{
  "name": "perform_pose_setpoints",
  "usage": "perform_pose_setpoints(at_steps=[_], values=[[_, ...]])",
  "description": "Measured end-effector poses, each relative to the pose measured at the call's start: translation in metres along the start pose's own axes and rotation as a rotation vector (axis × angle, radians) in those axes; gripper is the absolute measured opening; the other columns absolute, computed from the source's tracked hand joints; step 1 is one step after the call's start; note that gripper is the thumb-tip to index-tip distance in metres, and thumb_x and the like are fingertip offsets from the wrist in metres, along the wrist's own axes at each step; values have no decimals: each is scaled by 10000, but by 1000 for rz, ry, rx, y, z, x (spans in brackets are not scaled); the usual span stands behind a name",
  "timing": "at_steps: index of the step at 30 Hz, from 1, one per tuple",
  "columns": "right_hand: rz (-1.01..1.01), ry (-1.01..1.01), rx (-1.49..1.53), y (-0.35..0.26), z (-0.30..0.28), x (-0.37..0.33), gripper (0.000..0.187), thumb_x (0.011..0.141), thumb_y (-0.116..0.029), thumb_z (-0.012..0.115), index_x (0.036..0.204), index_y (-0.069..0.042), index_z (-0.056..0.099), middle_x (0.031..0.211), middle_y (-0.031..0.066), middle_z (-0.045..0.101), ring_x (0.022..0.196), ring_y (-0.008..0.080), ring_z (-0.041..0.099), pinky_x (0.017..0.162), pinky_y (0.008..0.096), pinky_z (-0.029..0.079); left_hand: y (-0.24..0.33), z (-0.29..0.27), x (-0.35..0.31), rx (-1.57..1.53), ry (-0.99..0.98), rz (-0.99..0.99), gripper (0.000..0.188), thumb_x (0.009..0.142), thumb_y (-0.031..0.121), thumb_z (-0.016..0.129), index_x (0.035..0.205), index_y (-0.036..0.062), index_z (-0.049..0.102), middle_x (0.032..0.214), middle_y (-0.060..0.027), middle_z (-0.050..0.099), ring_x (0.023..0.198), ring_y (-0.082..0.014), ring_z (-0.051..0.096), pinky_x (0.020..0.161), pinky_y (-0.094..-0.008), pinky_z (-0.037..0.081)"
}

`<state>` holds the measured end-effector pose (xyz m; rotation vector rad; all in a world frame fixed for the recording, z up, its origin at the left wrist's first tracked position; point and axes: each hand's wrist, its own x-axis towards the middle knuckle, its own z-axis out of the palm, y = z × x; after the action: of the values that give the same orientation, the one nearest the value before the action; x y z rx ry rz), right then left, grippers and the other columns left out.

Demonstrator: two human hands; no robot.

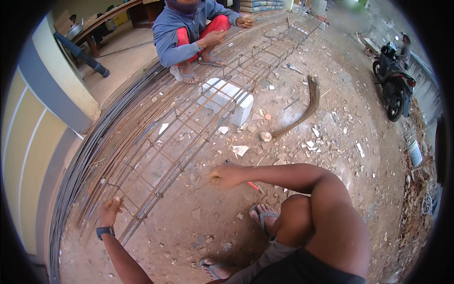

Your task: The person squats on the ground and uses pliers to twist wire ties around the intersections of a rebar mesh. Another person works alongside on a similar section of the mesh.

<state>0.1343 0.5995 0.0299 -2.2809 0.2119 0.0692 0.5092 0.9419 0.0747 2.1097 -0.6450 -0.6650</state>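
Observation:
A long rusty rebar cage (189,128) lies on the dirt ground, running from the lower left up to the far right. My left hand (110,209), with a dark watch on the wrist, grips a bar at the near end of the cage. My right hand (226,176) is closed around a thin tool with a red handle (253,186), just right of the cage. I squat with my feet in sandals (263,217). A person in a blue top and red trousers (189,28) squats at the far side with both hands on the cage.
A white block (227,102) props the cage at its middle. A bundle of long straight bars (90,151) lies along the left wall. A curved broom-like stick (302,113) and rubble litter the ground. A motorbike (395,80) stands at the right.

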Motion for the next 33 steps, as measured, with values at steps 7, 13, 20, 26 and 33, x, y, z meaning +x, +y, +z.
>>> perform_pose_setpoints(at_steps=[7, 13, 20, 26, 33], values=[[228, 255, -39, 116, 52, -93, 231, 907, -226, 503, 927, -19, 603, 784, 192, 646, 746, 370, 639, 703, 450, 515, 2, -3, 13, -74, -128, -207, 337, 907, 349, 709, 964, 18, 723, 813, -66, 734, 591, -90, 574, 537, -239, 416], [756, 255, 642, 113, 96, -120, 206, 947, -183, 491, 1007, -47, 634, 690, 67, 623, 591, 152, 600, 572, 335, 477, -11, -23, 9, -95, -157, -252, 330, 908, 333, 704, 988, 13, 720, 828, -71, 736, 582, -88, 580, 521, -226, 402], [380, 124, 564, 28, 24, -61, 205, 978, -107, 494, 1095, -24, 641, 685, 20, 592, 541, 82, 520, 488, 252, 414, 10, 0, 4, -176, -202, -147, 339, 971, 248, 559, 1099, -41, 681, 951, -136, 741, 757, -181, 703, 642, -256, 553], [391, 45, 693, 14, 42, -35, 175, 984, -102, 497, 1066, -18, 627, 659, -4, 555, 506, 74, 465, 471, 247, 383, -9, -1, -1, -185, -115, -104, 407, 954, 321, 576, 1042, -57, 699, 911, -160, 745, 738, -196, 703, 669, -293, 571], [374, -75, 923, -61, -7, 8, 168, 1018, -147, 503, 1076, -26, 603, 612, -20, 477, 492, 55, 426, 448, 229, 348, 29, -10, -2, 293, 89, -110, 391, 872, 407, 700, 923, 20, 724, 808, -139, 734, 691, -230, 699, 654, -358, 549]])
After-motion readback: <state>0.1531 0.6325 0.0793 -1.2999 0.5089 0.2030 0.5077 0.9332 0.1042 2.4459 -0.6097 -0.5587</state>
